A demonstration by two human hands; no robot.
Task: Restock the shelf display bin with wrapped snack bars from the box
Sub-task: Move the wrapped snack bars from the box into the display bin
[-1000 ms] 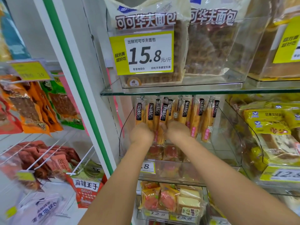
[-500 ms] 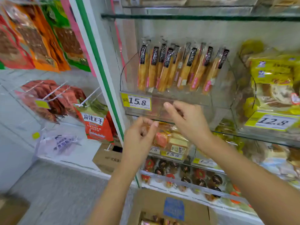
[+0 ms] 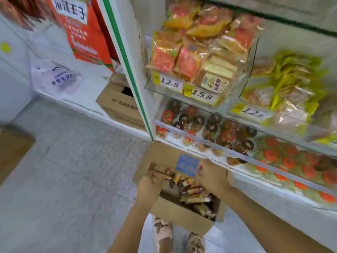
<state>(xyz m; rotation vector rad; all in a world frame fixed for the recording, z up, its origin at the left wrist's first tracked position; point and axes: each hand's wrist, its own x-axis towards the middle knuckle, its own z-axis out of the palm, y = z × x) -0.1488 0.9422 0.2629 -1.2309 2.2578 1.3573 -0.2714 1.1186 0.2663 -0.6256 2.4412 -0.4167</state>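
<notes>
An open cardboard box (image 3: 175, 214) stands on the floor against the shelf foot, with a blue label on its far flap. Several wrapped snack bars (image 3: 193, 194) lie loose inside it. My left hand (image 3: 148, 183) is at the box's left edge, its fingers curled round a few bars (image 3: 164, 173). My right hand (image 3: 212, 178) reaches down at the far side of the box, beside the blue label; its fingers are blurred and partly hidden. The bar display bin is out of view above.
Clear shelf bins hold bread packs (image 3: 197, 57) and round dark and red snacks (image 3: 200, 128), and a clear rail (image 3: 273, 161) juts out just above the box. Another cardboard box (image 3: 118, 105) sits under the left shelf. My feet (image 3: 164, 232) stand behind the open box.
My view has swung down from the bar bin to the floor. Both hands left the standing bars, dropped past the lower shelves and are now in the box, the left one holding bars.
</notes>
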